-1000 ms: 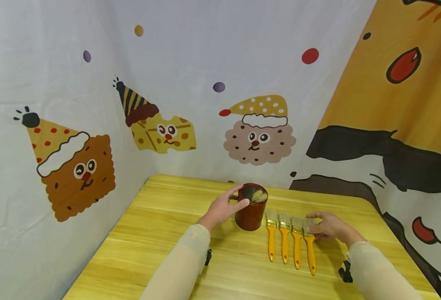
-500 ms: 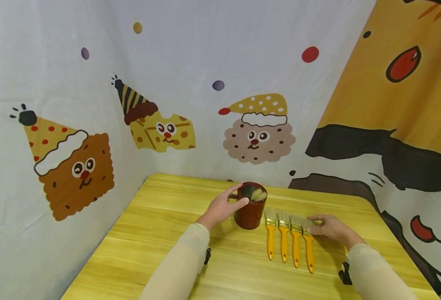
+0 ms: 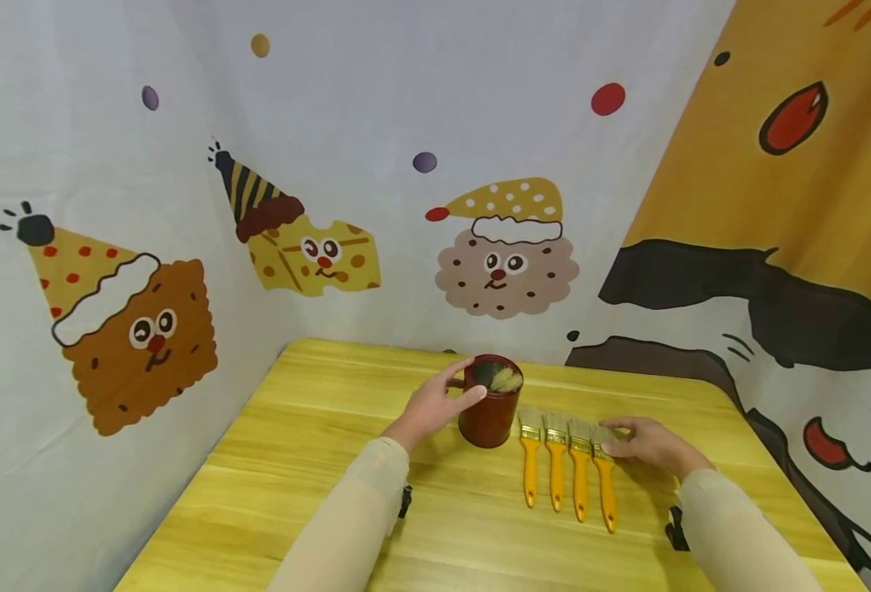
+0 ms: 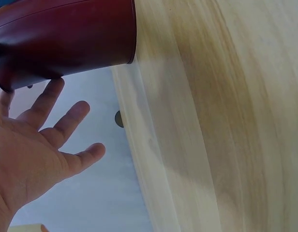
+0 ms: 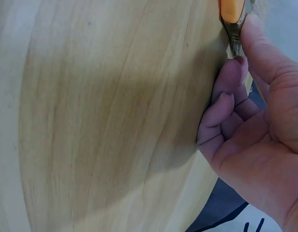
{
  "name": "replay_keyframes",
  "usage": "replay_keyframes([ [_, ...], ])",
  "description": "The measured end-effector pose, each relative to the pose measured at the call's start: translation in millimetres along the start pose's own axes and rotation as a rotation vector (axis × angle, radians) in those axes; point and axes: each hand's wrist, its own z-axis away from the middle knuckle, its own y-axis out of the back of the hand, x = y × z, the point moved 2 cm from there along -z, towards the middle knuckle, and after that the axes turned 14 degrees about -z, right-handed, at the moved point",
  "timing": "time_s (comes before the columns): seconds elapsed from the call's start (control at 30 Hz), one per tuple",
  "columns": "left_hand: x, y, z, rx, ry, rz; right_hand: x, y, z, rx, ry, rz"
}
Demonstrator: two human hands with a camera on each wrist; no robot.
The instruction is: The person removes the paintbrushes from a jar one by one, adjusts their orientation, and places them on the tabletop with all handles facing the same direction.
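Touching the rightmost brush (image 3: 604, 481), the right hand (image 3: 646, 445) rests.

Sleeves: long, pale cream, close-fitting, reaching both wrists
Hands: left hand (image 3: 431, 407) and right hand (image 3: 646, 444) bare
Wrists: dark strap with small black device under each

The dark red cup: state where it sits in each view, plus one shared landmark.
Head: the dark red cup stands at centre, the left hand around its side.
Left wrist: it fills the top left corner.
Right wrist: not in it.
Shared landmark: the yellow wooden table.
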Motion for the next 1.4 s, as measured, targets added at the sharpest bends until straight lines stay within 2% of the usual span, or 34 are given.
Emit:
replay_keyframes([
  [0.33,2.1,2.2,1.6,0.001,-0.006,0.016,0.2,-0.5,-0.6,-0.002,0.006,0.006],
  [0.63,-0.6,0.9,-1.4,-0.005,-0.010,0.036,1.3,2.9,-4.9,0.007,-0.044,0.017],
  [0.93,-2.0,-0.7,-1.5,-0.013,-0.019,0.044,2.9,1.4,-1.7,-0.001,-0.037,-0.006],
  [1.17,-1.9,0.0,-1.6,-0.015,-0.012,0.041,1.9,0.6,-0.8,-0.011,0.003,-0.013],
  [1.4,-3.3,-0.2,-0.4,-0.012,-0.010,0.051,-3.6,0.0,1.4,0.003,-0.005,-0.028],
])
